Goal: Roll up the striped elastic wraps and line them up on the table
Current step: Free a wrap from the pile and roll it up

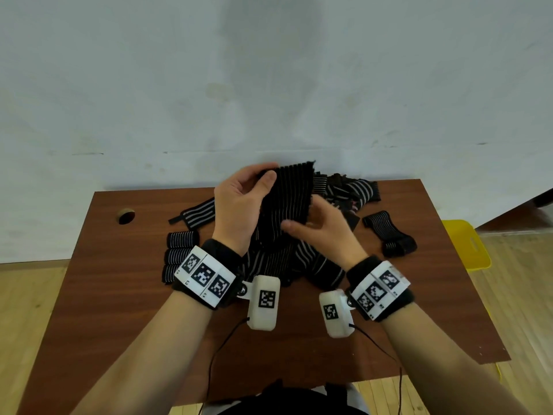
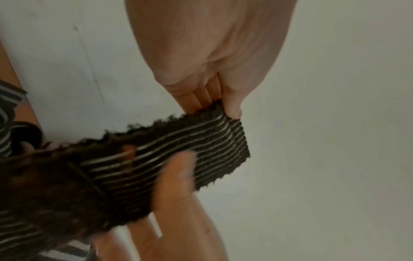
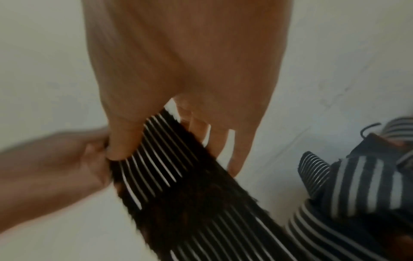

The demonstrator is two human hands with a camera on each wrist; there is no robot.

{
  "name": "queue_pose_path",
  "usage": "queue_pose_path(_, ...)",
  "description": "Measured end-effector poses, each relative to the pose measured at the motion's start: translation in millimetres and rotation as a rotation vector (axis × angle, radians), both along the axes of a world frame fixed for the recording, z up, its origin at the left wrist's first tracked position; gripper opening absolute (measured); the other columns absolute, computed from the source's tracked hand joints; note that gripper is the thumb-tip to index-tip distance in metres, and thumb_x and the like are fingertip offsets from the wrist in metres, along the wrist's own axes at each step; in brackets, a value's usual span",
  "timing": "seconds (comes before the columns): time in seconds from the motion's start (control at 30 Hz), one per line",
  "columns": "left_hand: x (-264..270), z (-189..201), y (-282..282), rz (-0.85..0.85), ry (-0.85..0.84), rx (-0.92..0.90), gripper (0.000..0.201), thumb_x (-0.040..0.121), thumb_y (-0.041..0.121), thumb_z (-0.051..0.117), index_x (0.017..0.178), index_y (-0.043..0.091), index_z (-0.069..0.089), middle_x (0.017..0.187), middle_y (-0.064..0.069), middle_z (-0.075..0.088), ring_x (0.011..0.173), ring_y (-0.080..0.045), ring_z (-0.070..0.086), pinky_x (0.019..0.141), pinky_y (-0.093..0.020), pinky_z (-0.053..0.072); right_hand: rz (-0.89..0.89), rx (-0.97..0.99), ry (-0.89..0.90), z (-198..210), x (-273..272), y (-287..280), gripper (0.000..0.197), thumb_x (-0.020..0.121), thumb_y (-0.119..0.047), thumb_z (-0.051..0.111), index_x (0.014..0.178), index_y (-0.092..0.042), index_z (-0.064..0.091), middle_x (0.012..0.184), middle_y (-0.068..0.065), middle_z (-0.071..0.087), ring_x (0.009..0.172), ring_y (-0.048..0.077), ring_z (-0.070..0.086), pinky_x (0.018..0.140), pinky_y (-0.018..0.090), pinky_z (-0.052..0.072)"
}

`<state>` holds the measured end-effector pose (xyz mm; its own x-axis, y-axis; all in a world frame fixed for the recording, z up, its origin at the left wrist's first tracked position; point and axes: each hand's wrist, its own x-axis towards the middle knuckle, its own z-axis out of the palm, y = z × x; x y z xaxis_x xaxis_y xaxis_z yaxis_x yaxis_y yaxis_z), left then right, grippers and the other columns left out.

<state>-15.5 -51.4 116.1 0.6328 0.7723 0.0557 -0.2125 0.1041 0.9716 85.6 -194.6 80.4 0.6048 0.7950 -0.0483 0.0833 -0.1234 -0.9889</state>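
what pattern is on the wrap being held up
Black wrap with thin pale lengthwise stripes, clearest in the head view.

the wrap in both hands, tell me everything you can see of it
The wrap is a black ribbed elastic band with thin pale lengthwise stripes and a frayed end. It is unrolled and held up above the table. The left hand pinches its top corner; the right hand holds it lower down. Its lower part trails into the loose wraps below.

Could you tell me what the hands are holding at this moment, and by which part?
Both hold one striped wrap: the left hand pinches its top corner, the right hand grips it lower down.
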Motion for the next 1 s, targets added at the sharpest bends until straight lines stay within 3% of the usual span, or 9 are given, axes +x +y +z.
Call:
queue_pose_path(0.13,3.1,-3.5,4.8,0.005,0.060,0.183,0.013,0.096,0.002,0.067,0.105,0.007,0.076,0.094,0.004,0.075,0.091,-0.009,0.071,0.086,-0.025,0.057,0.036,-0.087,-0.116,-27.0,-7.0,-0.1,0.023,0.096,-0.013,0.071,0.119,-0.012,0.073,0.112,-0.003,0.077,0.106,0.012,0.073,0.096,0.043,0.058)
queue_pose_path(0.2,2.2,-12.0,6.2,0.008,0.064,0.193,0.015,0.098,0.004,0.065,0.111,0.004,0.073,0.095,0.004,0.074,0.092,-0.008,0.070,0.087,-0.025,0.055,0.068,-0.069,-0.083,-28.4,-9.4,-0.2,0.019,0.098,-0.008,0.067,0.116,-0.010,0.073,0.111,-0.002,0.077,0.105,0.012,0.073,0.095,0.036,0.059)
queue_pose_path(0.33,5.3,-15.1,12.7,-0.090,-0.016,-0.271,0.031,0.099,0.028,0.066,0.128,0.021,0.061,0.124,-0.011,0.071,0.118,-0.026,0.067,0.102,-0.042,0.052,0.074,-0.029,-0.065,-24.2,-12.4,0.4,0.020,0.099,-0.004,0.064,0.114,-0.014,0.071,0.109,-0.006,0.076,0.105,0.010,0.072,0.091,0.025,0.057)
queue_pose_path(0.47,0.1,-21.1,2.8,-0.344,0.202,-0.432,0.040,0.103,0.041,0.053,0.116,0.008,0.072,0.108,-0.008,0.076,0.100,-0.022,0.072,0.080,-0.029,0.059,-0.018,0.010,0.012,-19.0,-3.8,0.9,0.025,0.100,-0.004,0.062,0.119,-0.019,0.068,0.116,-0.005,0.074,0.110,0.010,0.071,0.097,0.030,0.056)
queue_pose_path(0.57,0.5,-30.4,-7.0,-0.331,0.152,-0.473,0.041,0.105,0.036,0.050,0.122,0.003,0.069,0.116,-0.014,0.074,0.106,-0.025,0.071,0.087,-0.031,0.059,-0.014,-0.050,0.046,-16.4,0.2,1.3,0.027,0.101,-0.007,0.062,0.126,-0.013,0.067,0.121,-0.001,0.073,0.113,0.009,0.069,0.100,0.030,0.055)
queue_pose_path(0.7,12.6,-29.7,-5.5,-0.285,0.118,-0.377,0.034,0.103,0.023,0.059,0.128,0.000,0.065,0.125,-0.023,0.069,0.118,-0.039,0.066,0.103,-0.049,0.053,-0.067,-0.072,0.158,-19.5,-6.5,-0.6,0.021,0.100,-0.008,0.064,0.120,-0.010,0.070,0.114,0.006,0.077,0.106,0.017,0.074,0.093,0.032,0.059)
queue_pose_path(0.77,15.7,-29.3,-3.1,-0.231,0.111,-0.374,0.028,0.103,0.013,0.059,0.126,0.000,0.066,0.120,-0.021,0.072,0.115,-0.041,0.068,0.099,-0.049,0.056,-0.090,-0.026,0.267,-18.8,-10.5,-1.6,0.024,0.099,-0.008,0.065,0.123,-0.008,0.069,0.115,0.008,0.077,0.107,0.021,0.074,0.093,0.033,0.059)
queue_pose_path(0.87,17.4,-24.1,1.3,-0.198,0.049,-0.455,0.024,0.103,0.009,0.056,0.123,0.002,0.067,0.112,-0.016,0.074,0.104,-0.033,0.072,0.085,-0.042,0.060,-0.026,-0.023,0.371,-24.0,-14.3,-5.5,0.036,0.095,-0.007,0.070,0.131,-0.005,0.063,0.124,0.010,0.073,0.116,0.024,0.070,0.100,0.038,0.057)
queue_pose_path(1.0,18.1,-20.0,0.9,-0.182,-0.013,-0.443,0.027,0.100,-0.002,0.053,0.122,0.005,0.068,0.112,-0.011,0.075,0.104,-0.027,0.072,0.081,-0.035,0.060,0.175,-0.229,0.212,-40.3,-10.9,-17.3,0.032,0.097,-0.016,0.070,0.129,-0.012,0.064,0.124,0.002,0.073,0.117,0.017,0.069,0.105,0.045,0.054)
